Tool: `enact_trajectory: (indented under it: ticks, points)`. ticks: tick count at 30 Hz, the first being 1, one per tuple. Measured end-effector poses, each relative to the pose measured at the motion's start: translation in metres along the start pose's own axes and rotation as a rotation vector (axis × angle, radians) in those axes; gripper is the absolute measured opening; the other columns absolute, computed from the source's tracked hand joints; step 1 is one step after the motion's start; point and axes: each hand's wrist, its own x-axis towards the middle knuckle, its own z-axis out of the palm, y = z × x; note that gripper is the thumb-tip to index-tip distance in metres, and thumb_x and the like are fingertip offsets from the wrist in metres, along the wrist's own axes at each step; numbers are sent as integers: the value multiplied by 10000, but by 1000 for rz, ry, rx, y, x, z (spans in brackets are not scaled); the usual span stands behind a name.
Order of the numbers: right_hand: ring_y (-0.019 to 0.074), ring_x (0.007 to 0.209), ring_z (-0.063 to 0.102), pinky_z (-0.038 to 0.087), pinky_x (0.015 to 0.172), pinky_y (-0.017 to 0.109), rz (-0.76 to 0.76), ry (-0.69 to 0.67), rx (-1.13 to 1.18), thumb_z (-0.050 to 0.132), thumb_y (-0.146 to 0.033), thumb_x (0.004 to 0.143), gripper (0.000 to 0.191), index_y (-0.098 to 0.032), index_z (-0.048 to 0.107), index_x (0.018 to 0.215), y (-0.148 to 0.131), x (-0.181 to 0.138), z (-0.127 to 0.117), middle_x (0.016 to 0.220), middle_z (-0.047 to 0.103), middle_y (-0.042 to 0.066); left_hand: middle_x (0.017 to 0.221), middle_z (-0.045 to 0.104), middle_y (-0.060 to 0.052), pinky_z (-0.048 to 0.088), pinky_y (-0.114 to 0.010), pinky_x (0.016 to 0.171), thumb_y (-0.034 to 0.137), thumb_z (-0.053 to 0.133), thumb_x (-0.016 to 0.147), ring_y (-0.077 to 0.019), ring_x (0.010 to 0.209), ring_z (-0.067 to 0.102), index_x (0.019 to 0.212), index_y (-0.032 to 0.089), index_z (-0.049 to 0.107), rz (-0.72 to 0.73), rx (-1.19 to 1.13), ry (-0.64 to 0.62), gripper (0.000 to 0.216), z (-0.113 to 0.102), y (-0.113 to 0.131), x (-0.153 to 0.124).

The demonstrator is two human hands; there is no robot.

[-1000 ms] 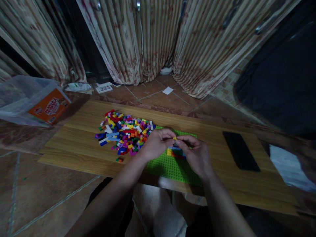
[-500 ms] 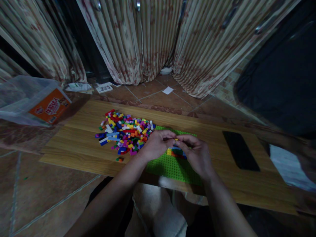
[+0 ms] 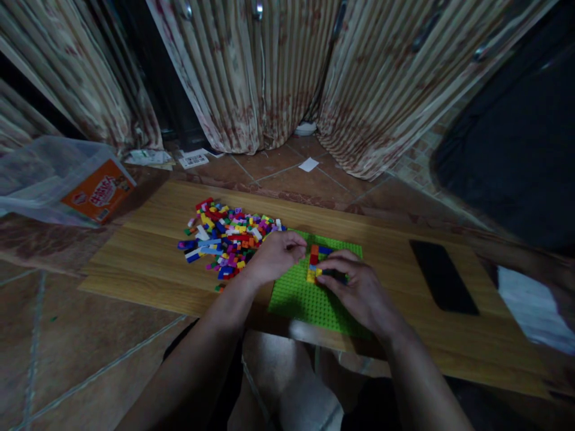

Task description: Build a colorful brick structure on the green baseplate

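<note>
A green studded baseplate [image 3: 305, 299] lies on a wooden board [image 3: 144, 251]. On it stands a small cluster of bricks [image 3: 313, 261] in orange, red, blue and yellow. My right hand [image 3: 354, 293] rests on the plate, its fingers pinched on a small yellow brick [image 3: 318, 272] at the cluster's near edge. My left hand [image 3: 274, 257] is curled at the plate's left edge, fingertips close to the cluster; what it holds, if anything, is hidden. A heap of loose coloured bricks [image 3: 229, 236] lies just left of my left hand.
A black phone [image 3: 442, 275] lies on the board's right side. A clear plastic box with an orange label [image 3: 67, 182] sits on the floor at left. Striped curtains [image 3: 251, 72] hang behind. Paper scraps [image 3: 193, 158] lie on the tiled floor.
Both hands have come down from holding a brick together above the plate. The right hand now presses at the cluster, which shows uncovered; the left has drawn slightly left.
</note>
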Motion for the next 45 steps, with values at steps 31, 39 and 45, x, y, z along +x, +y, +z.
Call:
enact_trajectory:
  ticks: [31,39,45]
  points:
    - [203,934,577,453,859,381,-24,17,-118,623,-194,808,89,-237,692,842,3,0,5,942,634,37,909,684,-20,490,-269,715,225,644,740,-160,762,632,1102,169,578,-21,608,2,372,24,7,-10]
    - [190,868,593,462,830,364,40,70,-100,651,-147,751,99,-228,708,743,2,4,9,905,649,30,940,691,-27,503,-277,798,207,625,736,-191,900,653,1121,186,558,-13,629,16,391,27,5,-10]
    - [197,803,603,469,776,368,59,85,-160,659,-139,714,103,-226,710,692,-1,7,12,854,659,35,883,691,-38,495,-272,702,183,590,724,-183,784,649,1152,171,542,-4,633,-5,431,26,5,-11]
